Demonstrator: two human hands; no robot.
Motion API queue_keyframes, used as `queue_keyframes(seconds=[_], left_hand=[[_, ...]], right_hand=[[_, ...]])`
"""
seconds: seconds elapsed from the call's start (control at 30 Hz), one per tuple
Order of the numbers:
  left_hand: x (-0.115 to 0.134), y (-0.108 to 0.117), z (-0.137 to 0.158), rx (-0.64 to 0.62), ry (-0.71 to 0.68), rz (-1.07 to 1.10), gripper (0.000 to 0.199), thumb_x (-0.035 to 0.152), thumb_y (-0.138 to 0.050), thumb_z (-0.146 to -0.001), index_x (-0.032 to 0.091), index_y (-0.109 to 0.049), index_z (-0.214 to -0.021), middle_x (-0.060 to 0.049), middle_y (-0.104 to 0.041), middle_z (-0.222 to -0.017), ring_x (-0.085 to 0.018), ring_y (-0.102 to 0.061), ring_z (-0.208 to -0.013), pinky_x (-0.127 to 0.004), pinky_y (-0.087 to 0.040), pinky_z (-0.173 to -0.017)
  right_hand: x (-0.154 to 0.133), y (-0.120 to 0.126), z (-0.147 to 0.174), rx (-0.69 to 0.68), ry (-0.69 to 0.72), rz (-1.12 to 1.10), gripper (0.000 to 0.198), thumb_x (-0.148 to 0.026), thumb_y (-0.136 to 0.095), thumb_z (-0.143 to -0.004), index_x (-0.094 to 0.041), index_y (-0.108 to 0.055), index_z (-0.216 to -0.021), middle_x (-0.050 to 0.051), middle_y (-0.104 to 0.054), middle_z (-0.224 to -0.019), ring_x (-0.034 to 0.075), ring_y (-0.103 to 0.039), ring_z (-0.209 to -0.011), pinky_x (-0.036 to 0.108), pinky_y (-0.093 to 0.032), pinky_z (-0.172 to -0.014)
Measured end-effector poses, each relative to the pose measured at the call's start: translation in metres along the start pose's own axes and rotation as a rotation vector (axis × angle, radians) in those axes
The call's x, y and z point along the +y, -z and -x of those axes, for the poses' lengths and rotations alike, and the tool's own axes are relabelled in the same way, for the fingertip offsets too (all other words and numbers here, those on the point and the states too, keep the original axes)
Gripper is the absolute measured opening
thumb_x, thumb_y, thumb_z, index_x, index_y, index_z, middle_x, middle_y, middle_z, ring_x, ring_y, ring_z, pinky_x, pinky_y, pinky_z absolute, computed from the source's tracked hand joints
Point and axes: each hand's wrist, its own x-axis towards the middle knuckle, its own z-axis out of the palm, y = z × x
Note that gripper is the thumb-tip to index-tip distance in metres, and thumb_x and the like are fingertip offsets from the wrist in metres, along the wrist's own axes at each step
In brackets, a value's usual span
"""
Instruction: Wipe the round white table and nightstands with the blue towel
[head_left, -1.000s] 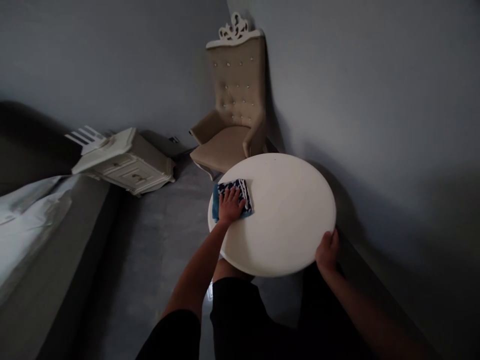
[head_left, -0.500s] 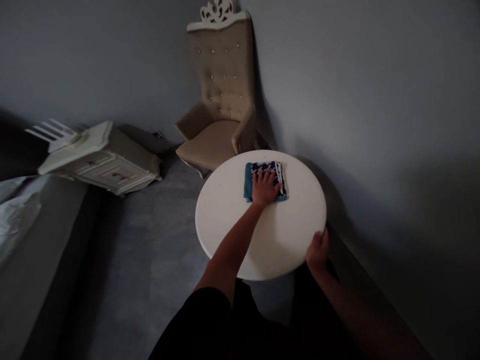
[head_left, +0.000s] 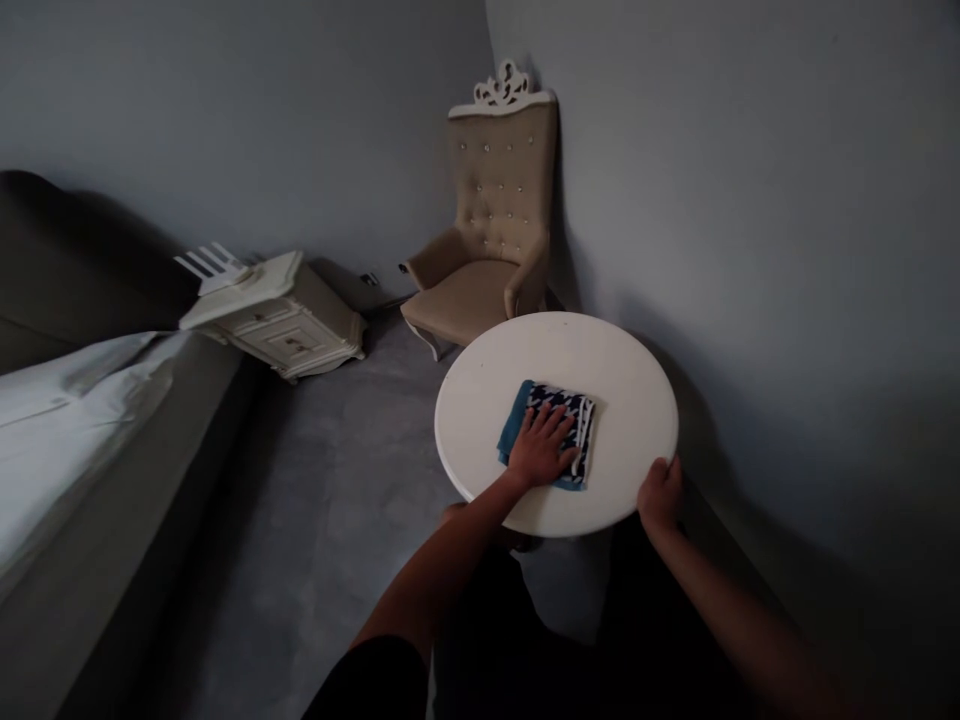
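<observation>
A folded cloth point(head_left: 559, 394), teal with a black-and-white houndstooth pattern and a white edge, lies around the middle of a round white table point(head_left: 626, 385). My left hand point(head_left: 541, 450) rests flat on top of it, fingers spread, covering part of the pattern. At the table's near right rim, my right hand point(head_left: 661, 495) is closed round the edge; the fingers underneath are hidden.
Behind the table stands a tan tufted armchair point(head_left: 480, 290) with a carved white crest. A white nightstand point(head_left: 292, 330) with a white slatted object point(head_left: 216, 268) on it is beside a bed point(head_left: 67, 410) at left. A grey wall point(head_left: 795, 250) rises close on the right.
My left hand and the cloth have slid toward me across the tabletop. My right hand still holds the rim. The view has shifted, so the furniture appears further right.
</observation>
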Motion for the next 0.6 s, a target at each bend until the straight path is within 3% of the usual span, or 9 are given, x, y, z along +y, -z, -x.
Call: queue_keyframes(seconds=[0.07,0.17,0.37,0.47,0.6], left_hand=[[-0.019,0.005,0.011,-0.011,0.045,-0.014,0.073,0.064,-0.046,-0.114,0.03,-0.05,-0.179,-0.004,-0.037,-0.189,-0.035,-0.025,-0.179,-0.063,-0.018,-0.147],[-0.047,0.013,0.001,-0.034,0.129,-0.041,0.072,0.062,-0.048,-0.114,0.032,-0.049,-0.179,-0.004,-0.037,-0.189,-0.034,-0.025,-0.179,-0.061,-0.017,-0.147],[-0.085,0.014,-0.079,-0.033,0.329,-0.04,0.073,0.058,-0.044,-0.114,0.03,-0.045,-0.182,-0.005,-0.033,-0.191,-0.036,-0.021,-0.179,-0.062,-0.013,-0.147],[-0.087,0.004,-0.125,-0.009,0.375,-0.021,0.076,0.06,-0.038,-0.115,0.025,-0.043,-0.182,-0.006,-0.031,-0.192,-0.037,-0.019,-0.18,-0.064,-0.01,-0.146],[-0.067,-0.011,-0.174,0.025,0.381,0.002,0.079,0.063,-0.035,-0.115,0.021,-0.043,-0.182,-0.008,-0.03,-0.192,-0.04,-0.018,-0.179,-0.066,-0.009,-0.146]], right_hand=[[-0.002,-0.001,0.001,0.001,-0.01,-0.016,0.07,-0.071,-0.05,-0.097,-0.014,-0.071,-0.134,0.021,-0.078,-0.123,0.035,-0.072,-0.111,0.053,-0.058,-0.104],[-0.003,-0.002,0.002,0.008,-0.034,-0.042,0.072,-0.072,-0.05,-0.097,-0.014,-0.071,-0.136,0.021,-0.078,-0.126,0.035,-0.072,-0.112,0.052,-0.058,-0.104],[-0.002,-0.002,0.005,-0.022,-0.055,-0.059,0.077,-0.071,-0.05,-0.1,-0.011,-0.067,-0.145,0.023,-0.076,-0.132,0.034,-0.073,-0.112,0.052,-0.059,-0.103],[0.001,-0.002,0.006,-0.032,-0.058,-0.079,0.074,-0.069,-0.047,-0.102,-0.014,-0.065,-0.149,0.02,-0.076,-0.132,0.031,-0.073,-0.112,0.05,-0.06,-0.103],[0.01,-0.003,0.005,-0.033,-0.03,-0.091,0.073,-0.069,-0.048,-0.104,-0.015,-0.065,-0.15,0.02,-0.076,-0.13,0.033,-0.072,-0.112,0.052,-0.061,-0.102]])
